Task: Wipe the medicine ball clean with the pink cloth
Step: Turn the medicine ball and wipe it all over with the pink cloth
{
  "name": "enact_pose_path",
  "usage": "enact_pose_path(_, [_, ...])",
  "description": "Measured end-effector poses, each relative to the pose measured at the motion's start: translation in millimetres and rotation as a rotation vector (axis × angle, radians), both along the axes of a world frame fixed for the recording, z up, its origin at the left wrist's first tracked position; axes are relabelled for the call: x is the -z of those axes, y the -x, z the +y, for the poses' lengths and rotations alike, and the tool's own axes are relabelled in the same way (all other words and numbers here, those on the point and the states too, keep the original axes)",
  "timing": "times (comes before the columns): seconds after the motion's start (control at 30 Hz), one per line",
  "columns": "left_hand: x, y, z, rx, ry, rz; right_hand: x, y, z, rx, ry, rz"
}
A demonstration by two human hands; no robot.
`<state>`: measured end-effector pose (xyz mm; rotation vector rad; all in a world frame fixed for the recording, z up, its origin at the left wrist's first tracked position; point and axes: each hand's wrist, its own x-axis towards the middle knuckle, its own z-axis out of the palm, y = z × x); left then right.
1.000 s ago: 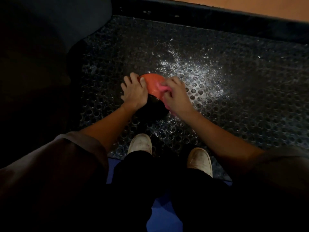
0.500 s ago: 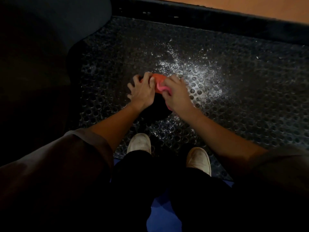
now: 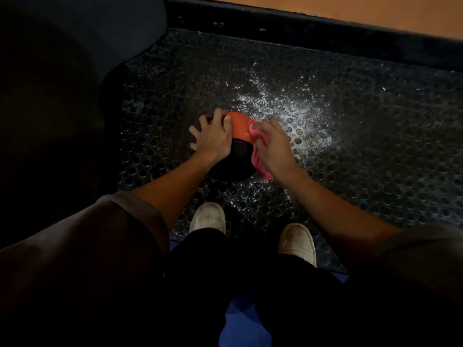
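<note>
Fingers (image 3: 221, 118) of our left hand (image 3: 213, 139) lie spread on the medicine ball (image 3: 240, 127), our right hand (image 3: 273, 146) clutches the pink cloth (image 3: 259, 160) against its right side, ball on the perforated mat (image 3: 363, 159), open mat rightward, raised black edge (image 3: 325, 38) beyond.

We see the medicine ball (image 3: 241, 126) as smooth rubber or plastic, orange above and black below, with a dull sheen. The pink cloth (image 3: 260, 166) looks soft, matt and crumpled. The black floor mat (image 3: 375, 159) is rubbery, pierced with round holes, and glitters with fine wet-looking specks. Our pale shoes (image 3: 208, 216) look matt and scuffed; the brown sleeve (image 3: 100, 234) is plain matt fabric.
</note>
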<state>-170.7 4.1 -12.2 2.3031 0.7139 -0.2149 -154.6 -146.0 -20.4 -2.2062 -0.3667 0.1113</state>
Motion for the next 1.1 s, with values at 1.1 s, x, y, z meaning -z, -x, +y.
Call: enact_pose_path(1.1, [13.8, 3.6, 6.1, 0.168, -0.091, -0.195, 3.0, 3.0, 4.6, -0.018, 0.030, -0.080])
